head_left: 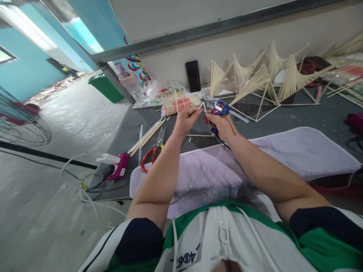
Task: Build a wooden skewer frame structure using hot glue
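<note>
Thin pale wooden sticks [206, 117] meet at a point between my two hands, above the grey table [181, 145]. My left hand [187, 119] pinches one of the sticks near that joint. A blue glue gun [221, 108] is in my right hand [222, 122], its fingers wrapped round it and close to the sticks. Another stick [200, 135] lies low beside the hands. Behind my left hand rests a bundle of sticks [181, 105] with a red and white wrapper. To the right stands a fan-shaped stick structure [255, 81].
Red-handled scissors [153, 156] and loose sticks [149, 136] lie left of my forearm. A magenta power strip [121, 167] with cables sits at the table's left edge. A lilac towel [198, 173] covers the front edge. A black phone [193, 76] leans on the wall.
</note>
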The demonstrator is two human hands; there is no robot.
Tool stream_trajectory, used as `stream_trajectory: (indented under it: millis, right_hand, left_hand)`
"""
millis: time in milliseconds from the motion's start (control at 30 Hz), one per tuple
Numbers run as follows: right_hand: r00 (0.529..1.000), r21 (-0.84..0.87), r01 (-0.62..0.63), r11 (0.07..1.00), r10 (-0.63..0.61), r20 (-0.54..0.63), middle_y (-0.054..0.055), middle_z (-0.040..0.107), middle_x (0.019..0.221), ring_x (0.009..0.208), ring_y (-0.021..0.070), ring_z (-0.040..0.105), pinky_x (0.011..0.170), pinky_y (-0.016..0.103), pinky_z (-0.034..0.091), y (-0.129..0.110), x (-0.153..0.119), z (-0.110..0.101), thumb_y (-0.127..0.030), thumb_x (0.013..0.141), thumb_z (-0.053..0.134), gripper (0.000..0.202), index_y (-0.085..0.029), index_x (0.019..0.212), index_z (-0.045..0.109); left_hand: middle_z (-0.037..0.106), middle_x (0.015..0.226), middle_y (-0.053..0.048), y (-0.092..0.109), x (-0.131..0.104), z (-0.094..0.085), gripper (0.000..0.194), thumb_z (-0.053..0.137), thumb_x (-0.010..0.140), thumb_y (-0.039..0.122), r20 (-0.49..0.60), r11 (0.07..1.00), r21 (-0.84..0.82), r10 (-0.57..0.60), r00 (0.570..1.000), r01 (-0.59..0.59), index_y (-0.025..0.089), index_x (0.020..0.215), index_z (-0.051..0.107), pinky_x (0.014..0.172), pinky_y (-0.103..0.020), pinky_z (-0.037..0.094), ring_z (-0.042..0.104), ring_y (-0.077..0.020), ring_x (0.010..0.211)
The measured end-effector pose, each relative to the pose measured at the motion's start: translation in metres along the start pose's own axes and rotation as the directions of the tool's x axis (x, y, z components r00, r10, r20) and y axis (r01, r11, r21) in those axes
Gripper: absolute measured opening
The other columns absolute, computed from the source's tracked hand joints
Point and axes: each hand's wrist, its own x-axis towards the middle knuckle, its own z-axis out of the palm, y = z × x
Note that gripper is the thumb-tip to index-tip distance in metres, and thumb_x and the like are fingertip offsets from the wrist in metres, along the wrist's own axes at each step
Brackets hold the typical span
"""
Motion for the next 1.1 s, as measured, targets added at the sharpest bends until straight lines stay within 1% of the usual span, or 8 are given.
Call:
stream_trajectory:
  millis: [133,200,333,433,533,767,933,1100]
  right_hand:
    - [1.000,0.011,-0.006,1.000,0.006,-0.003,-0.004,0.058,0.063,0.058,0.0133,0.054,0.065,0.033,0.050,-0.001,-0.001,0.001,-0.037,0.067,0.079,0.027,-0.022,0.068,0.057]
    - [1.000,0.014,-0.020,1.000,0.020,0.000,-0.004,0.058,0.063,0.060,0.0137,0.055,0.065,0.032,0.050,-0.002,-0.003,0.002,-0.037,0.066,0.079,0.026,-0.022,0.070,0.058]
    - [0.999,0.020,-0.041,0.999,0.041,0.012,-0.003,0.061,0.064,0.061,0.0140,0.057,0.066,0.032,0.050,-0.005,-0.005,0.003,-0.037,0.066,0.078,0.025,-0.022,0.071,0.060]
    - [0.999,0.036,-0.051,0.998,0.050,0.008,-0.003,0.061,0.065,0.063,0.0142,0.058,0.068,0.033,0.051,-0.006,-0.006,0.004,-0.038,0.066,0.079,0.025,-0.022,0.071,0.060]
    - [0.999,0.058,-0.053,0.997,0.053,0.000,-0.003,0.062,0.067,0.063,0.0143,0.058,0.069,0.033,0.052,-0.007,-0.006,0.004,-0.036,0.064,0.079,0.024,-0.022,0.072,0.061]
    - [0.999,0.040,-0.046,0.998,0.046,0.011,-0.003,0.061,0.065,0.062,0.0144,0.057,0.069,0.034,0.051,-0.003,-0.004,0.002,-0.038,0.066,0.078,0.025,-0.022,0.071,0.060]
    - [1.000,0.007,-0.028,1.000,0.028,0.010,-0.004,0.060,0.065,0.063,0.0141,0.056,0.070,0.033,0.051,-0.002,-0.004,0.001,-0.037,0.067,0.077,0.024,-0.022,0.072,0.060]
    - [0.999,0.034,-0.043,0.999,0.042,0.006,-0.004,0.060,0.065,0.062,0.0139,0.056,0.070,0.033,0.051,-0.005,-0.006,0.002,-0.036,0.066,0.078,0.024,-0.022,0.071,0.059]
  left_hand:
    - [0.074,0.095,-0.005,-0.004,0.001,0.000,0.032,0.070,0.083,0.041,-0.002,0.995,-0.085,0.048,0.999,-0.048,0.018,0.104,0.077,0.084,-0.030,0.050,0.066,-0.0167,0.087]
    - [0.075,0.098,-0.005,-0.005,0.001,0.000,0.033,0.070,0.083,0.042,-0.013,0.993,-0.101,0.056,0.998,-0.057,0.019,0.105,0.076,0.086,-0.030,0.051,0.066,-0.0168,0.089]
    - [0.074,0.092,-0.004,-0.002,0.001,0.001,0.034,0.071,0.082,0.046,-0.020,0.990,-0.137,0.023,1.000,-0.026,0.018,0.101,0.077,0.079,-0.029,0.052,0.064,-0.0148,0.080]
    - [0.071,0.080,-0.002,0.003,0.001,0.002,0.032,0.071,0.081,0.045,-0.011,0.990,-0.142,-0.015,1.000,0.013,0.018,0.098,0.077,0.074,-0.027,0.050,0.061,-0.0125,0.073]
    - [0.067,0.073,-0.001,0.005,0.001,0.002,0.031,0.071,0.082,0.045,-0.006,0.990,-0.137,-0.037,0.999,0.036,0.018,0.095,0.078,0.072,-0.026,0.048,0.058,-0.0122,0.071]
    - [0.069,0.081,-0.003,0.010,0.002,0.004,0.034,0.071,0.081,0.049,0.037,0.984,-0.167,-0.059,0.998,0.065,0.018,0.094,0.077,0.074,-0.026,0.047,0.059,-0.0134,0.076]
    - [0.064,0.070,-0.001,0.018,0.003,0.003,0.032,0.072,0.080,0.049,0.055,0.977,-0.184,-0.100,0.993,0.109,0.018,0.086,0.077,0.070,-0.027,0.044,0.054,-0.0129,0.070]
    - [0.059,0.067,0.000,0.018,0.004,0.002,0.036,0.070,0.080,0.052,0.078,0.979,-0.171,-0.098,0.992,0.110,0.018,0.085,0.076,0.064,-0.026,0.040,0.049,-0.0112,0.065]
